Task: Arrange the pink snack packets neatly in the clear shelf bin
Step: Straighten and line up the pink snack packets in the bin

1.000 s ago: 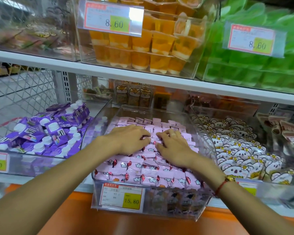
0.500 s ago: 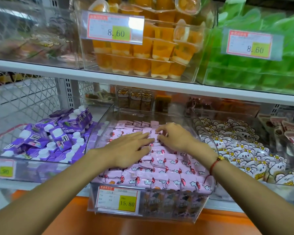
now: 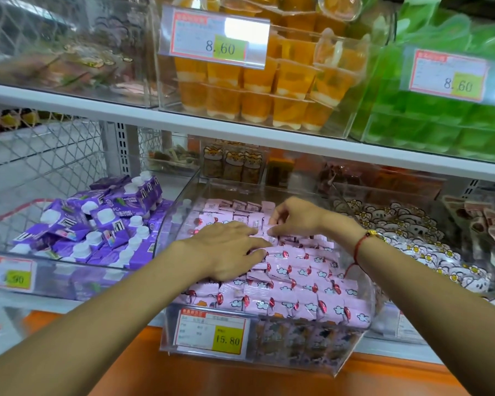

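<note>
Many pink snack packets (image 3: 306, 298) with cloud prints fill the clear shelf bin (image 3: 303, 350) in the middle of the lower shelf. Those at the front lie in overlapping rows, and smaller ones stand on edge at the back. My left hand (image 3: 226, 252) lies flat on the packets in the middle of the bin, fingers stretched to the right. My right hand (image 3: 297, 218) reaches further back and pinches a pink packet between thumb and curled fingers. A red string bracelet circles that wrist. The two hands' fingertips almost meet.
A bin of purple cartons (image 3: 103, 221) stands to the left and a bin of white flower-print packets (image 3: 412, 241) to the right. The upper shelf board (image 3: 240, 132) hangs close above, carrying orange jelly cups (image 3: 269, 90) and green cups (image 3: 455, 124). A price tag (image 3: 212, 332) marked 15.80 fronts the pink bin.
Both hands have slid from the middle of the bin toward its back. The right hand went from resting on the packets to pinching one in the rear rows.
</note>
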The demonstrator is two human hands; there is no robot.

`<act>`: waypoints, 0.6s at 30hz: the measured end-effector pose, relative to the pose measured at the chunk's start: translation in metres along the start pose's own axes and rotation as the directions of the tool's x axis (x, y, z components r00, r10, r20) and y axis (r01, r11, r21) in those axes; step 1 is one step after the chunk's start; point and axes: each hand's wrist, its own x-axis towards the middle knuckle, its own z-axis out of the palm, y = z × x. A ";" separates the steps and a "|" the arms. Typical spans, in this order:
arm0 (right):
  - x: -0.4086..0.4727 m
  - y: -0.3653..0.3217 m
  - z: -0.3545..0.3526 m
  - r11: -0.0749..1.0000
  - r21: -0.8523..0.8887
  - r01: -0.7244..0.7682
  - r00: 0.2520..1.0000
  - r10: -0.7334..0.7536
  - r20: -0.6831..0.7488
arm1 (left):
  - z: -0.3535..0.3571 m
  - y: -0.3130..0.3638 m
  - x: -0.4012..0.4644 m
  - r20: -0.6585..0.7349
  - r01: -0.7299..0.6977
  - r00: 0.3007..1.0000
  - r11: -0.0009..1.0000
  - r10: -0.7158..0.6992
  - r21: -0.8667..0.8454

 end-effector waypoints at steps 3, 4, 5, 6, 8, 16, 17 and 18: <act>-0.006 0.000 0.001 0.994 0.090 0.059 0.995 -0.051 -0.087 | -0.001 0.001 0.000 0.026 0.003 1.000 1.000 -0.003 -0.005; -0.008 0.002 0.002 0.987 0.138 0.082 0.990 -0.065 -0.125 | -0.001 0.000 -0.001 0.035 0.006 0.999 1.000 -0.006 -0.009; -0.010 0.003 0.003 0.976 0.195 0.101 0.984 -0.070 -0.162 | -0.001 0.000 0.000 0.043 0.009 0.999 1.000 -0.008 -0.012; -0.012 0.004 0.004 0.959 0.261 0.110 0.979 -0.060 -0.192 | -0.002 0.000 0.000 0.049 0.010 0.999 1.000 -0.009 -0.015; -0.013 0.006 0.005 0.903 0.419 0.095 0.974 0.003 -0.227 | -0.001 0.000 0.000 0.056 0.009 0.998 1.000 -0.008 -0.014; -0.021 -0.001 0.008 0.660 0.685 0.308 0.755 0.268 -0.598 | 0.005 -0.004 0.001 0.035 0.006 0.999 0.996 -0.003 -0.089; -0.025 -0.001 0.011 0.685 0.639 0.351 0.679 0.284 -0.677 | 0.005 -0.004 0.001 0.024 0.006 1.000 0.994 -0.003 -0.114; -0.028 -0.002 0.014 0.699 0.596 0.395 0.609 0.286 -0.740 | 0.004 -0.003 0.000 0.012 0.006 1.000 0.989 -0.004 -0.149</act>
